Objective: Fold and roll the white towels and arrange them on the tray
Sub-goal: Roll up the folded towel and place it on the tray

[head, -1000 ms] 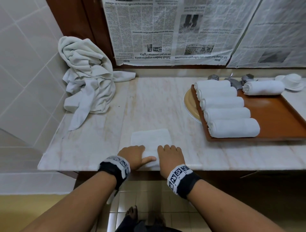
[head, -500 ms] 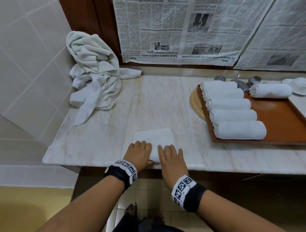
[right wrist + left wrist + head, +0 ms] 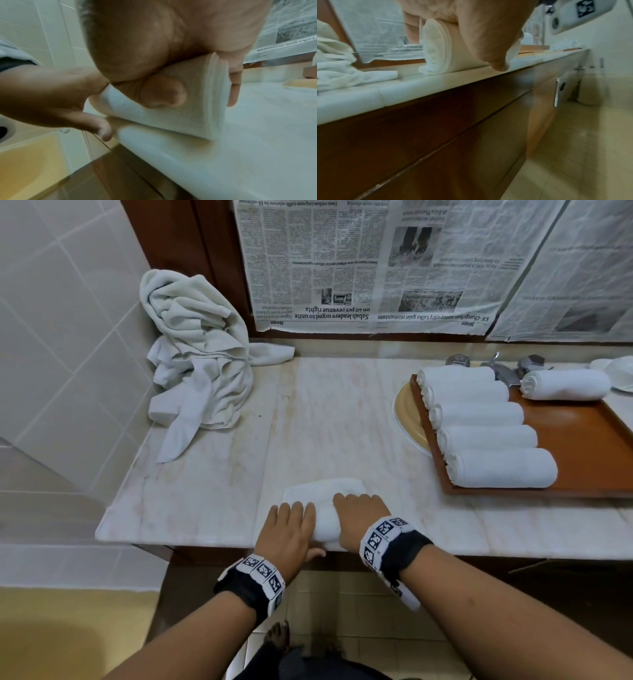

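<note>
At the near edge of the marble table (image 3: 212, 481), both hands curl around a half-rolled white towel (image 3: 325, 520): the left hand (image 3: 289, 530) clamps its left end, the right hand (image 3: 359, 517) its right end, thumbs tucked under. The unrolled part lies flat beyond the fingers. To the right, 6 rolled towels (image 3: 486, 436) lie on the brown tray (image 3: 582, 446).
</note>
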The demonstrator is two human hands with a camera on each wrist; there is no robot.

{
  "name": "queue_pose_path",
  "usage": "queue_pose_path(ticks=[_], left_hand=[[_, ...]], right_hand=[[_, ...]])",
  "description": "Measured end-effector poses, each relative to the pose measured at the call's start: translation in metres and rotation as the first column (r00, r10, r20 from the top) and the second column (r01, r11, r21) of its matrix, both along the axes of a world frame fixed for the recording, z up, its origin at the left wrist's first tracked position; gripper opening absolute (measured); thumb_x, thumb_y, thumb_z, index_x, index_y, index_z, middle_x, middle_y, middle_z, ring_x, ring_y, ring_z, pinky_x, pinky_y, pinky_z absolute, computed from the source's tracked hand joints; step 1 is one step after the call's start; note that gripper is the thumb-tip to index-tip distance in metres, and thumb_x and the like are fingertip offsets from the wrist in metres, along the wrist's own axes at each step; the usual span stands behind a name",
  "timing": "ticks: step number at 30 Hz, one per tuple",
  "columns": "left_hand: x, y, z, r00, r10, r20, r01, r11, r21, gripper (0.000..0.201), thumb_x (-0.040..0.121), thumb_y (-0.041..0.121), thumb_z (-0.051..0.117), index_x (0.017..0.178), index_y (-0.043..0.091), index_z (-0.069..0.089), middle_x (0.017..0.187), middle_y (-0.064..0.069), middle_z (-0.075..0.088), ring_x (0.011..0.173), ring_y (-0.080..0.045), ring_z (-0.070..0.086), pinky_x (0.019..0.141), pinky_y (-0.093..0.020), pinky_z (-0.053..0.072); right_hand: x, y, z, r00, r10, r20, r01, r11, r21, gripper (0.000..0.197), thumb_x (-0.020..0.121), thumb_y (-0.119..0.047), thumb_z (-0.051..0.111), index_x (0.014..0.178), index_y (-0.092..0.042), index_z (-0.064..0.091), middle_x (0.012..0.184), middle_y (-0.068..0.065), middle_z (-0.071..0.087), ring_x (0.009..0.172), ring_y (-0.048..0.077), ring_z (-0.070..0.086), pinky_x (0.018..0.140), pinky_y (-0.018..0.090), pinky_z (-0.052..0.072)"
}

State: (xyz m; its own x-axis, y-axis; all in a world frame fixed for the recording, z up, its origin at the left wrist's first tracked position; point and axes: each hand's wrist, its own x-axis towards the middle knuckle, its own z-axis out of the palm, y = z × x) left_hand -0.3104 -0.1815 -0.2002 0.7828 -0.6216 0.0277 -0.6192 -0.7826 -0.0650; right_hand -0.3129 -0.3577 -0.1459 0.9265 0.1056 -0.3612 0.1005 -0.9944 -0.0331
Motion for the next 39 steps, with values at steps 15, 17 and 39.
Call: queue_pose_path(ticks=[15, 17, 39], left_hand=[[0.039, -0.005, 0.025, 0.983, -0.04, -0.179, 0.037, 0.999, -0.021, 0.072, 0.07, 0.07, 0.068, 0.114, 0.014, 0.055, 0.106, -0.004, 0.06, 0.092, -0.025, 0.057, 0.08, -0.037, 0.047], [0.018, -0.009, 0.015, 0.997, -0.074, -0.023, 0.073, 0.997, -0.026, 0.078, 0.06, 0.058, 0.08, 0.116, 0.008, 0.056, 0.105, -0.011, 0.063, 0.09, -0.029, 0.059, 0.082, -0.04, 0.05], [0.065, -0.032, 0.03, 0.943, 0.055, -0.329, -0.054, 0.998, 0.013, 0.079, 0.067, 0.072, 0.071, 0.12, 0.018, 0.049, 0.12, -0.004, 0.056, 0.106, -0.024, 0.053, 0.085, -0.037, 0.047]], right_hand=[[-0.021, 0.002, -0.007, 0.993, -0.021, 0.115, 0.021, 1.0, -0.003, 0.065, 0.077, -0.038, 0.072, 0.13, -0.019, 0.039, 0.123, 0.004, 0.05, 0.109, 0.025, 0.05, 0.094, 0.038, 0.041], [-0.007, -0.001, 0.003, 0.999, -0.026, 0.044, 0.025, 0.999, 0.02, 0.061, 0.079, -0.048, 0.069, 0.127, -0.02, 0.043, 0.12, 0.002, 0.054, 0.107, 0.024, 0.054, 0.09, 0.037, 0.042], [-0.005, -0.008, -0.012, 0.985, -0.052, 0.163, 0.056, 0.998, -0.016, 0.073, 0.073, -0.027, 0.076, 0.133, -0.018, 0.035, 0.124, 0.005, 0.044, 0.111, 0.027, 0.046, 0.095, 0.041, 0.04]])
